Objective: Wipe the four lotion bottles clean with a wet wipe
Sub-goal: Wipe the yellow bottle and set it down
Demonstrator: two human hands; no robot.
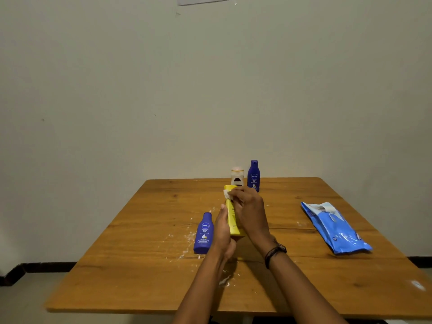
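My left hand (223, 232) grips the lower end of a yellow lotion bottle (232, 218), held tilted above the wooden table (140, 265). My right hand (247, 206) pinches a white wet wipe (226, 194) against the bottle near its cap end. A blue lotion bottle (203, 233) stands just left of my left hand. Another blue bottle (253, 175) and a small white bottle (237, 176) stand at the table's far edge.
A blue pack of wet wipes (334, 228) lies on the right side of the table, its flap lifted. White smears and specks (187, 239) mark the tabletop around the near blue bottle. A plain wall rises behind the table.
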